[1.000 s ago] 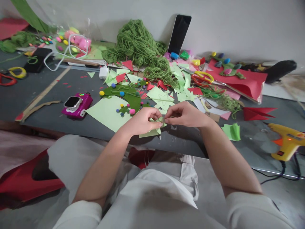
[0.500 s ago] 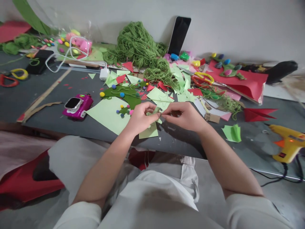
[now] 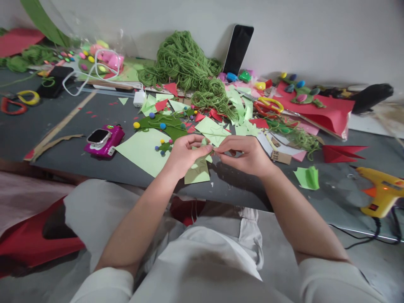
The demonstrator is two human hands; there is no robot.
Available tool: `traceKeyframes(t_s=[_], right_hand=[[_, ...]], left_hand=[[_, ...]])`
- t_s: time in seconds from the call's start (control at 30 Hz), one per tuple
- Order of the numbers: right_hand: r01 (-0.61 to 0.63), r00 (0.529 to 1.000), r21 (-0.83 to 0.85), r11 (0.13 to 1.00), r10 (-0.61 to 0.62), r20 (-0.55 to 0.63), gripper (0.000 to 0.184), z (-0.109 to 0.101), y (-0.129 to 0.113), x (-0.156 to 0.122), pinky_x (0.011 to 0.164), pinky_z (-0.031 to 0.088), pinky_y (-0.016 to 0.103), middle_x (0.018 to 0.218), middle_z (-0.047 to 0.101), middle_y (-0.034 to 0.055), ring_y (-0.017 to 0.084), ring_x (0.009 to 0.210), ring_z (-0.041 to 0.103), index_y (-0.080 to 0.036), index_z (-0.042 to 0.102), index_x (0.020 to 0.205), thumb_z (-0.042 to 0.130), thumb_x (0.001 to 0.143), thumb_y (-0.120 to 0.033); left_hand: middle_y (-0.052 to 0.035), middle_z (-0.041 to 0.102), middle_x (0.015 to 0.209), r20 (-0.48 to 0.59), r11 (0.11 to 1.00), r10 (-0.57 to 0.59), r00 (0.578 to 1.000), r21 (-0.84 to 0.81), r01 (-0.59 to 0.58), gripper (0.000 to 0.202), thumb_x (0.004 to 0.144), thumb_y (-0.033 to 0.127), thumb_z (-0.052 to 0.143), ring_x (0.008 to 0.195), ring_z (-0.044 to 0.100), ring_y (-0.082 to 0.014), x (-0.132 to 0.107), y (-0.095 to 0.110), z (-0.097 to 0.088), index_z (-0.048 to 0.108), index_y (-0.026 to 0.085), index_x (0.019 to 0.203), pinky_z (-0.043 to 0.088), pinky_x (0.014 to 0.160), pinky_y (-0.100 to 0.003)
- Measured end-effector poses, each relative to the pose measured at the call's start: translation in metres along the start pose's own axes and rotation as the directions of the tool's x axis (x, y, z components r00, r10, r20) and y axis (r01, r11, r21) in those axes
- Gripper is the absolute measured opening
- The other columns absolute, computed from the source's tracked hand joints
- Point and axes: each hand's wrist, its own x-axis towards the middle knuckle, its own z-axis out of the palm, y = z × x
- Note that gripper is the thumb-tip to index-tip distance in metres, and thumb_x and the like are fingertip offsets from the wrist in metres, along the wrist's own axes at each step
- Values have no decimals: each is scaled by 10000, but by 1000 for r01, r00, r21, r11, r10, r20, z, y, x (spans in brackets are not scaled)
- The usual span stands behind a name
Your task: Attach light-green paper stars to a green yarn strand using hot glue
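My left hand [image 3: 183, 156] is closed on a small light green paper cut-out [image 3: 208, 159], held just above the table. Thumb and fingers of my right hand [image 3: 249, 153] pinch together at the cut-out's right edge, and the fingers partly cover it. Under my left hand lies a light green paper piece [image 3: 198, 173] with drawn lines. Beyond the hands is another pale green sheet with a star outline [image 3: 213, 129]. To the left rest a large light green sheet [image 3: 142, 151] and a small dark green piece with coloured pompoms [image 3: 164, 147].
Green yarn [image 3: 183, 59] is heaped at the back beside a leaning phone [image 3: 238, 49]. Scissors [image 3: 268, 105] lie among paper scraps. A yellow glue gun [image 3: 380, 191] with a cord sits at the right, and a purple case holding a watch [image 3: 104, 141] at the left.
Both hands stay in nearly the same place. The cut-out has turned slightly between the fingers, and the view has shifted a little.
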Motion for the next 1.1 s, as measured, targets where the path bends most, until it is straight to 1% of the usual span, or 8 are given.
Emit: traceKeyframes(t_s=[0.1,0.23,0.4,0.57,0.73,0.97,1.03,1.1], right_hand=[[0,1000,-21,1000,0,-24,132,1,0,-1,625,459,305,868,748,80,174,722,624,-208,753,863,639,912,-253],[-6,997,-41,999,3,-72,121,4,1,-2,628,449,304,823,726,64,154,666,565,-202,744,844,654,913,-242],[-106,986,22,994,108,-123,131,8,3,-2,562,398,284,734,676,31,122,588,485,-191,729,810,696,896,-284],[-192,976,96,977,200,-89,174,6,2,-1,505,337,271,692,655,20,103,559,435,-175,731,791,722,887,-321],[-219,970,143,965,231,-77,233,2,0,-1,491,312,269,672,638,21,98,555,424,-167,724,765,745,874,-372],[-233,970,171,957,241,-31,194,5,-3,1,508,333,269,689,667,26,95,557,443,-157,736,760,750,859,-323],[-253,964,178,951,262,-32,203,5,-2,1,507,332,268,678,660,23,96,558,441,-155,732,754,752,855,-330],[-276,959,184,943,284,-17,203,4,-1,1,513,342,267,682,666,24,101,569,462,-154,738,758,755,852,-334]], left_hand=[[-20,713,736,-34,999,34,999,1,-34,345,623,327,922,700,687,-159,0,-1,1,739,160,864,530,696,-287],[-16,718,763,-45,995,91,995,-43,-93,288,667,303,905,708,677,-138,1,-2,2,754,167,871,529,715,-272],[-35,742,817,-45,984,162,986,-65,-165,300,676,329,907,748,694,-149,2,-5,2,755,168,878,549,748,-275],[-25,731,768,-13,984,176,984,-30,-177,283,698,339,898,704,690,-143,2,-3,0,739,170,859,544,702,-266],[-34,726,753,-32,982,188,982,28,-187,291,707,362,885,700,697,-162,2,-1,-1,733,166,859,546,679,-282],[-34,734,790,-65,978,202,977,68,-197,276,722,348,877,685,663,-134,0,-4,3,733,168,873,509,635,-250],[-38,735,801,-63,977,206,976,77,-201,275,726,351,872,694,668,-139,0,-2,3,729,168,872,509,635,-253],[-41,731,789,-35,979,187,982,87,-184,293,718,363,874,698,677,-150,-1,1,2,721,165,872,513,635,-259]])
